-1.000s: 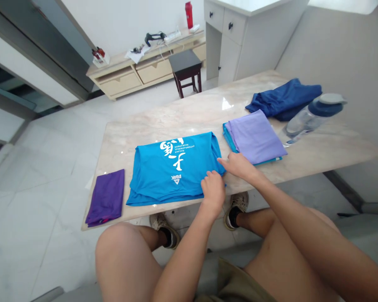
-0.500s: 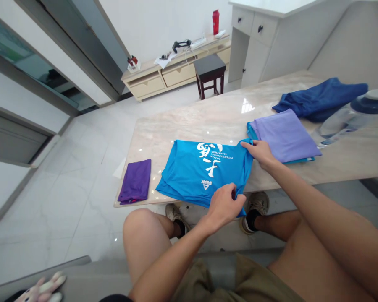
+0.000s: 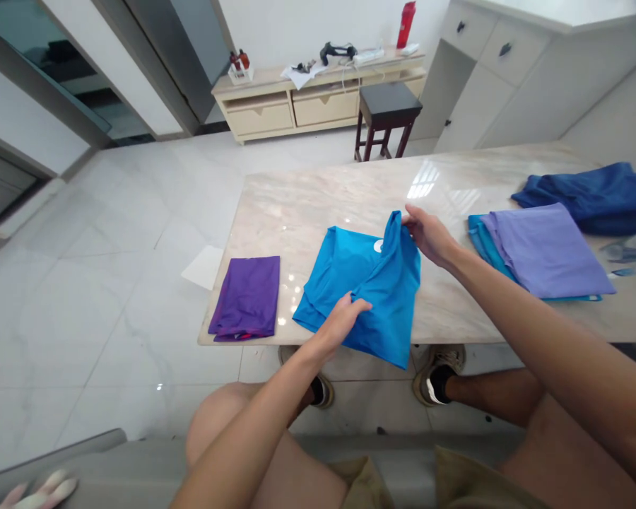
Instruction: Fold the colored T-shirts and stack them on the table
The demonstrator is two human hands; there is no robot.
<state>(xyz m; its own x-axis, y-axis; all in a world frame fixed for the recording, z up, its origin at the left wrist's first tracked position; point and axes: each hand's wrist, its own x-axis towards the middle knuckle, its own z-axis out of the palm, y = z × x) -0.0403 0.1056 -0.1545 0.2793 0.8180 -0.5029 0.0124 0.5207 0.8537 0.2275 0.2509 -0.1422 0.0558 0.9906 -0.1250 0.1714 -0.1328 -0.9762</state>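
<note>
A bright blue T-shirt lies on the marble-patterned table, its right part folded over toward the left. Most of its white print is covered; only a small white bit shows near the top. My left hand pinches the folded-over layer near the middle of the shirt. At the shirt's upper right, my right hand grips the raised fold, its fingertips partly hidden by the fabric. One lower corner of the shirt hangs over the near table edge.
A folded purple garment lies at the table's left end. To the right sit a stack topped by a lavender garment, a dark blue garment and a clear bottle. Beyond the table stand a dark stool and a low cabinet.
Both hands have brought the shirt's right part up and over to the left, covering the print. My left hand has moved from the lower edge to mid-shirt. The view has shifted.
</note>
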